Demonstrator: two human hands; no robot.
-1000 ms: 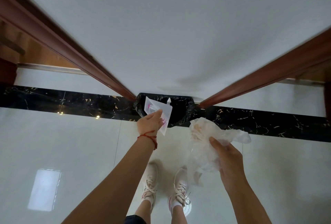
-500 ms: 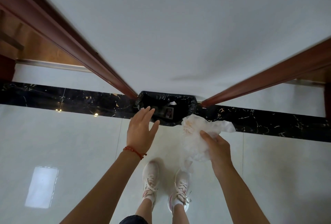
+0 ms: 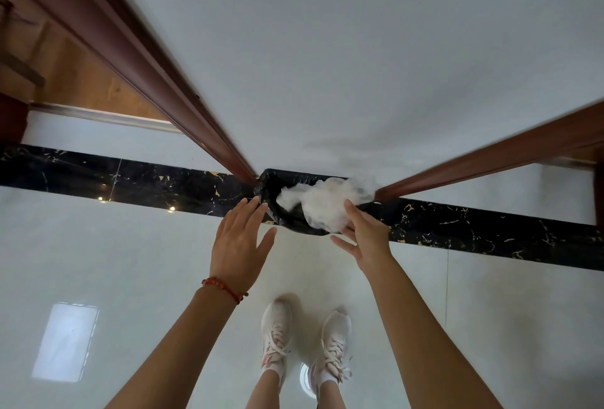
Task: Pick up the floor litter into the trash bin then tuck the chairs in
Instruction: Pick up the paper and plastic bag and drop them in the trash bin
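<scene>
1. The white crumpled bag (image 3: 322,204) lies over the mouth of the trash bin (image 3: 271,189), bulging above the rim toward its right side. I cannot tell whether it is dropping in or only resting there.

2. The right hand (image 3: 366,235) is at the bag's near right edge with fingers spread and fairly straight. The fingertips touch or nearly touch the plastic, and it does not look like a closed grip. My reading is that the hand is letting go or nudging the bag down so it does not spill over the rim.

3. The left hand (image 3: 240,242) is flat, fingers extended and slightly fanned, holding nothing. Its fingertips are just beside the bin's near left rim. It seems placed to steady the liner or guard that side.

4. The bin is lined in black plastic and sits on the floor (image 3: 130,261) against the white wall (image 3: 327,65), on the black marble strip (image 3: 130,176) along the wall's foot. It is wedged between two reddish wooden door frames (image 3: 209,134) whose feet come close to either side of it.

5. Room to move is tight left, right and behind the bin. The open side is the near one, where the person's shoes (image 3: 304,340) stand on pale tile, well apart from the bin.

6. No chairs are in view, so the tucking step looks not yet begun.
</scene>
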